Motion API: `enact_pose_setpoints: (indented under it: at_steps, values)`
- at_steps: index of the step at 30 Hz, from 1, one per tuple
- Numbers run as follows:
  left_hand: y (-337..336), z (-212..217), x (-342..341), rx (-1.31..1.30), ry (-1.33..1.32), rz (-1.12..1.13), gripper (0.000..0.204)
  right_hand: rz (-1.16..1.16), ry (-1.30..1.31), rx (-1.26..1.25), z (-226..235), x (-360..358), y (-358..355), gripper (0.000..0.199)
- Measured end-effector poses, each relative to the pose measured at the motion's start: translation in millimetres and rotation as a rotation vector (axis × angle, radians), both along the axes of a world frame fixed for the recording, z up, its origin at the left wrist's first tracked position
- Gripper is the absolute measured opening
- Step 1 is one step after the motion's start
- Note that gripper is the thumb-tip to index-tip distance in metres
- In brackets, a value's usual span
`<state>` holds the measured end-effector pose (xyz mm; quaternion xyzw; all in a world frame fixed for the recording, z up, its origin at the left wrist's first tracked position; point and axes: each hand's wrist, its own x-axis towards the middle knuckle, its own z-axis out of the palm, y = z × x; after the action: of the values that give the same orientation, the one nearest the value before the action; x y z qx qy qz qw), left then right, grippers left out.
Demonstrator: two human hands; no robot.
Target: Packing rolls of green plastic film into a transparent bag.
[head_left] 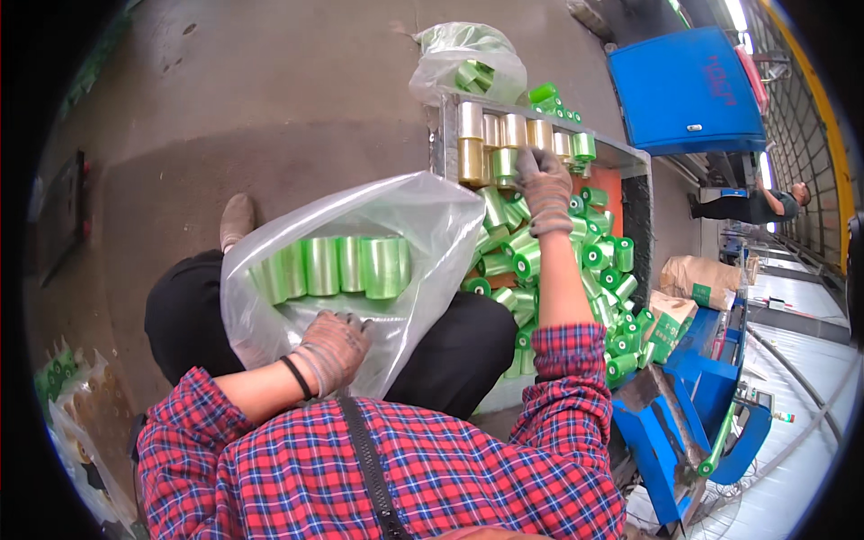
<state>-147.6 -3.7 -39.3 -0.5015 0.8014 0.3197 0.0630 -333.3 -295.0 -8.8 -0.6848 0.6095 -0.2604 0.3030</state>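
Note:
A clear plastic bag (441, 211) lies open across my lap, with a row of upright green film rolls (322, 267) inside. My left hand (335, 349), in a grey-brown knit glove, is closed on the near edge of the bag. Also gloved, my right hand (545, 191) reaches into a crate (637, 160) at the right. Its bent fingers touch the area beside an upright green roll (504, 168); the fingertips are hidden, so I cannot tell if they grip it. Gold-coloured rolls (471, 162) stand along the crate's far side. Loose green rolls (596, 256) are heaped around my right forearm.
Beyond the crate sits another plastic bag (468, 56) holding green rolls. A blue cabinet (686, 90) stands at the far right. Paper sacks (700, 281) and a blue machine (661, 441) are on the right. Another person (765, 205) stands in the distance. Bagged rolls (90, 405) lie at left.

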Motion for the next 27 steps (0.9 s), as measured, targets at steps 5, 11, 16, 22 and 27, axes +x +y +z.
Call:
enact_pose_setpoints:
  at_steps: [5, 11, 16, 22, 27]
  values:
    - [-18.7, -18.9, -7.3, 0.234, -0.151, 0.021, 0.049, -0.076, 0.712, 0.477, -173.9, -127.0, -46.5, 0.071]
    - [-52.9, -7.1, -13.2, 0.443, -0.110, -0.094, 0.041, -0.237, 0.656, 0.454, -224.3, -121.9, -37.5, 0.077]
    - [-54.2, -20.4, -11.2, 0.516, -0.132, -0.106, 0.050, -0.277, 0.422, 0.492, -195.2, -114.1, -12.5, 0.070]
    - [-49.6, -17.9, -8.3, 0.528, 0.045, 0.019, 0.039, -0.680, -1.653, 0.595, -179.2, -124.6, 63.5, 0.075]
    - [-20.1, -25.4, -14.2, 0.329, 0.175, 0.054, 0.027, -0.030, -1.663, 0.293, -43.6, -96.2, 122.0, 0.085]
